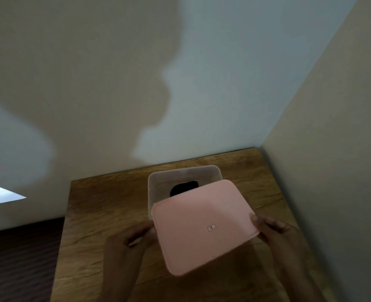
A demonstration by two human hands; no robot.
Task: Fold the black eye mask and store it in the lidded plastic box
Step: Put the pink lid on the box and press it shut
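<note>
The wooden bench [106,205] carries the clear plastic box [156,182], the black eye mask [183,187] lying inside. The 2 hands, left hand [134,236] and right hand [271,229], grip the pink lid [202,225] by opposite edges; square it over the rim, then press evenly.

Both forearms bare, no sleeves in frame. Left hand [134,238] at 7 o'clock, right hand [276,234] at 5: no rings, gloves.
</note>
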